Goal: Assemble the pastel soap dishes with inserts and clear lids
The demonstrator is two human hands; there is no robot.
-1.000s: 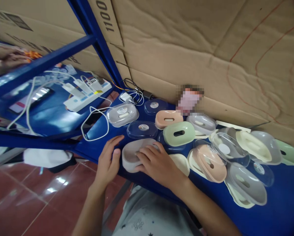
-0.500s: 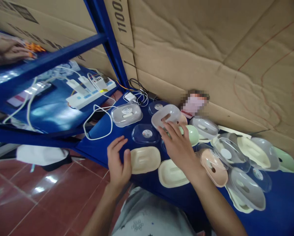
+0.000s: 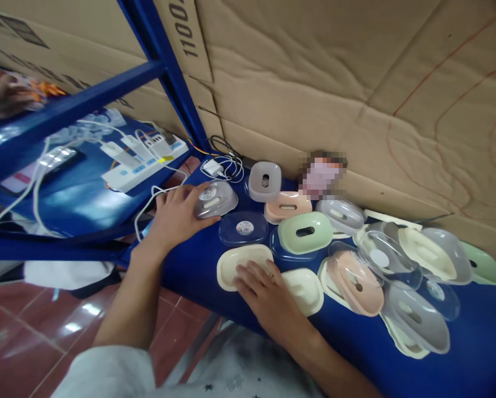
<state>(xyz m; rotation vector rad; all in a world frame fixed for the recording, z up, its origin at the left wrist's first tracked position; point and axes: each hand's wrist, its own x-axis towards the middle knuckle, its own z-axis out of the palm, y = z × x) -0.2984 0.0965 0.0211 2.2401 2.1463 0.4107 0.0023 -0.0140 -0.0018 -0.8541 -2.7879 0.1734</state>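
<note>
A person's left hand has reached forward across the blue tabletop and now rests on a grey lidded soap dish, fingers curled loosely over its near edge, not lifting it. The right hand has come back from the far row and lies flat, fingers spread, on a cream tray at the tabletop's front edge. The grey tray it carried a moment ago now stands apart near the cardboard wall, beside a peach dish. A green dish and a clear lid lie between. A white power strip sits to the left.
</note>
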